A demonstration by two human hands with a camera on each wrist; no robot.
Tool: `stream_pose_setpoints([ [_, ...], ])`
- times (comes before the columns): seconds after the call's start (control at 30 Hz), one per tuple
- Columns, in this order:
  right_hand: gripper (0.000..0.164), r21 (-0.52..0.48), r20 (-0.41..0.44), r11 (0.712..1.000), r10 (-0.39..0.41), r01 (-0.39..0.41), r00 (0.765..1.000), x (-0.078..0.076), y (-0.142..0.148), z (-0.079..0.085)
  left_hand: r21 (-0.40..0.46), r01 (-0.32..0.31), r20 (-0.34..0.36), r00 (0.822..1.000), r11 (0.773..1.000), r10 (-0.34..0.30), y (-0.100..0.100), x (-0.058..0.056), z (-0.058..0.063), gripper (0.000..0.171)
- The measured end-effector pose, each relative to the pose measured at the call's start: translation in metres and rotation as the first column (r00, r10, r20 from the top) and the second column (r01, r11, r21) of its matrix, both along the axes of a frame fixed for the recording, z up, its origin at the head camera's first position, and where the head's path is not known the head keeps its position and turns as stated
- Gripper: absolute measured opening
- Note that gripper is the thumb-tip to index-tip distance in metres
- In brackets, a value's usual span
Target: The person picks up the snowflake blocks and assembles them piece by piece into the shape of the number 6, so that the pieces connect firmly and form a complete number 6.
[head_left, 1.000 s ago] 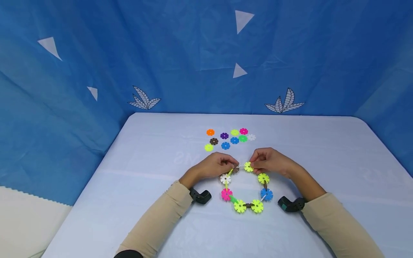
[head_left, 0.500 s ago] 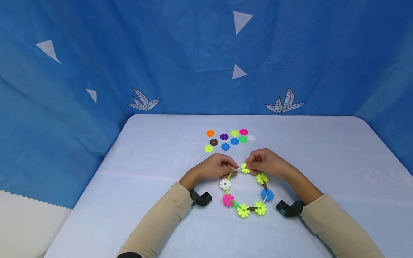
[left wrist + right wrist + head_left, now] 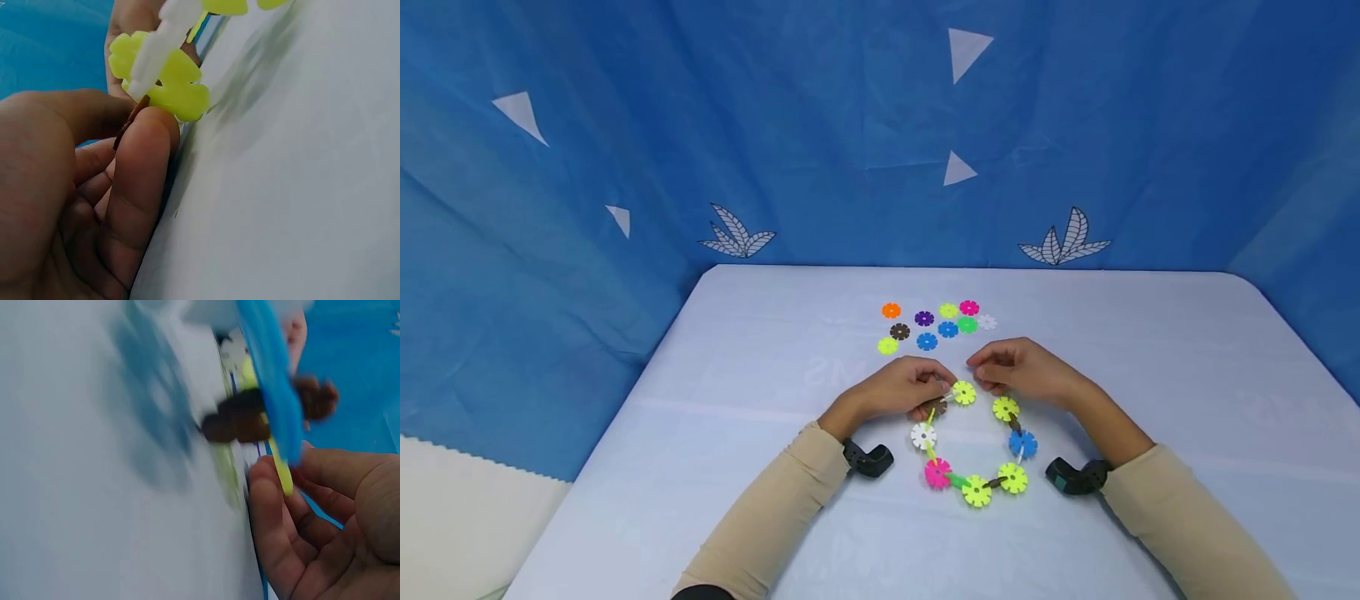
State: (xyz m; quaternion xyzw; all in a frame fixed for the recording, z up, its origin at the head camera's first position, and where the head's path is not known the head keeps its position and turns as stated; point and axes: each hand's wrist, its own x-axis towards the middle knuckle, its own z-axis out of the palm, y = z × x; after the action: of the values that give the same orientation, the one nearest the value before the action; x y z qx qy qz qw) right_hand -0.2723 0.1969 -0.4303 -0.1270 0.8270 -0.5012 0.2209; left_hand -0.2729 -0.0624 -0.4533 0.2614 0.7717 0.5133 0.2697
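Observation:
A chain of colourful notched snowflake discs lies in a near-ring on the table. In the head view, my left hand [image 3: 904,387] holds its upper left part, pinching a brown disc [image 3: 936,407] between thumb and index finger. A white disc seen edge-on [image 3: 153,59] links that brown disc to a yellow disc [image 3: 964,392]. My right hand [image 3: 1026,368] hovers just right of that yellow disc, fingers loosely bent and apart from it. Below the right hand lies the chain's other end, a yellow disc [image 3: 1006,408], joined through a brown disc to a blue disc [image 3: 1022,444].
Loose discs lie behind the hands, among them an orange disc [image 3: 891,310], a purple disc [image 3: 924,318] and a green disc [image 3: 967,325]. A blue curtain [image 3: 865,133] hangs behind the white table [image 3: 737,333].
My right hand has let go of the upper yellow disc and drawn slightly up from it. That disc has shifted left, and the chain's lower part has swung a little. The left hand keeps its pinch.

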Motion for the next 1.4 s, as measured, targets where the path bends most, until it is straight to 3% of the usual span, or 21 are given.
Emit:
stream_pose_setpoints([
  [0.17,0.028,0.091,-0.084,0.991,-0.093,0.1,0.992,-0.024,0.016,0.004,-0.01,0.024,-0.018,1.0,1.0,-0.024,0.0,0.001,0.001,0.021],
  [0.3,0.034,0.205,-0.16,0.965,-0.134,0.165,0.978,-0.044,0.025,0.006,-0.007,0.024,-0.007,1.0,1.0,-0.025,-0.003,0.0,0.002,0.023],
  [0.5,0.044,0.367,-0.237,0.924,-0.019,0.107,0.971,-0.06,0.022,0.008,0.005,0.009,0.004,1.0,1.0,-0.009,-0.009,-0.003,0.004,0.024],
  [0.63,0.037,0.426,-0.284,0.902,0.056,0.073,0.957,-0.061,0.017,0.009,0.013,0.021,-0.011,1.0,1.0,-0.021,-0.01,-0.004,0.004,0.025],
  [0.83,0.023,0.387,-0.302,0.922,0.109,0.018,0.947,-0.048,0.017,0.011,0.015,0.025,-0.084,0.996,1.0,-0.023,-0.005,-0.003,0.002,0.024],
  [1.0,0.018,0.315,-0.278,0.948,0.052,0.04,0.959,-0.026,0.025,0.009,-0.014,0.026,-0.139,0.99,1.0,-0.028,0.0,-0.001,0.001,0.023],
  [1.2,0.014,0.262,-0.276,0.965,0.045,0.03,0.96,-0.004,0.022,0.006,-0.038,0.023,-0.133,0.991,0.999,-0.027,0.001,-0.001,0.001,0.02],
  [1.4,0.01,0.258,-0.258,0.965,0.104,-0.035,0.961,0.017,0.009,0.011,-0.046,0.023,-0.129,0.991,0.999,-0.029,0.0,0.0,0.002,0.02],
])
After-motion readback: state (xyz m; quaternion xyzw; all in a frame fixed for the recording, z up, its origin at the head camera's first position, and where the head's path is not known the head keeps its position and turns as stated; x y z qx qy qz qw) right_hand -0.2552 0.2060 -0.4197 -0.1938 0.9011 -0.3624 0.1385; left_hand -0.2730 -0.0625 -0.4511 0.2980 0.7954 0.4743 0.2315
